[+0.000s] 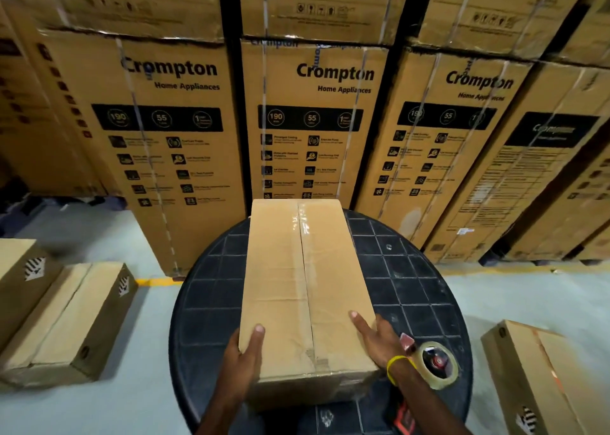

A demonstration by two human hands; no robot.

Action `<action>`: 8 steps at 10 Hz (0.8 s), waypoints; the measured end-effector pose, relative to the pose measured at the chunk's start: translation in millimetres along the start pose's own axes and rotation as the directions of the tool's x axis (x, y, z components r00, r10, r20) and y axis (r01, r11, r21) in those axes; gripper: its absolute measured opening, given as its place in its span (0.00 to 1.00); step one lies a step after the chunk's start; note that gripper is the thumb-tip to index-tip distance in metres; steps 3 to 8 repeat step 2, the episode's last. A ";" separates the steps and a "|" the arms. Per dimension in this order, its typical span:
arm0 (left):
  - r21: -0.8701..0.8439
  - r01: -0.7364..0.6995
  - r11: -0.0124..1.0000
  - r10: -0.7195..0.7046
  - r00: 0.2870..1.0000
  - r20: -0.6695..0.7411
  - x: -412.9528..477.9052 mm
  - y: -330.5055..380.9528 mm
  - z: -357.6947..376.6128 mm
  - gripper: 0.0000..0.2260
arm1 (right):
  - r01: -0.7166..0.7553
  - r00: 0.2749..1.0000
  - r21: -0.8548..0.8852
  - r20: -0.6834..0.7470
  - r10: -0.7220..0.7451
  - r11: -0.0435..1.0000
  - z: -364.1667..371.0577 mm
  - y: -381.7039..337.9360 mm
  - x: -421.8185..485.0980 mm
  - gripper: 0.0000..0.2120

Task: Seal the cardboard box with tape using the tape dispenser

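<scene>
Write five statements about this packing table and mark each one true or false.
1. The cardboard box lies on a round black table. True.
2. The right hand holds the tape dispenser. False: the dispenser lies on the table beside the right wrist, and the hand rests on the box.
3. The left hand grips the box's near left edge, thumb on top. True.
4. The box's top flaps stand open. False: they are folded shut and meet along a centre seam.
5. The tall cartons behind the table are printed "Crompton". True.
</scene>
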State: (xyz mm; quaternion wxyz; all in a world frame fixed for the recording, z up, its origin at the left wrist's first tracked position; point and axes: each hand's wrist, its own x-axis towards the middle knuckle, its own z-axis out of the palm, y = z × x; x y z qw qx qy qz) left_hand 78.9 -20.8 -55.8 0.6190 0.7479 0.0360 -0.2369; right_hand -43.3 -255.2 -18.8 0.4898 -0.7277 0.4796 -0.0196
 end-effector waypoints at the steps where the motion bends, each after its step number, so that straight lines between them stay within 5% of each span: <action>1: 0.231 -0.035 0.972 0.039 0.999 -0.012 2.4 -1.0 -4.4 0.29 | 0.024 1.000 -0.090 0.015 -0.023 0.996 -0.3 4.8 5.0 0.28; 2: 0.539 -0.082 0.838 0.114 0.993 -0.026 9.9 2.1 -9.5 0.41 | 0.102 0.994 -0.230 -0.007 -0.106 0.968 -10.8 -3.2 6.4 0.28; 8: 0.539 -0.082 0.838 0.114 0.993 -0.026 9.9 2.1 -9.5 0.41 | 0.102 0.994 -0.230 -0.007 -0.106 0.968 -10.8 -3.2 6.4 0.28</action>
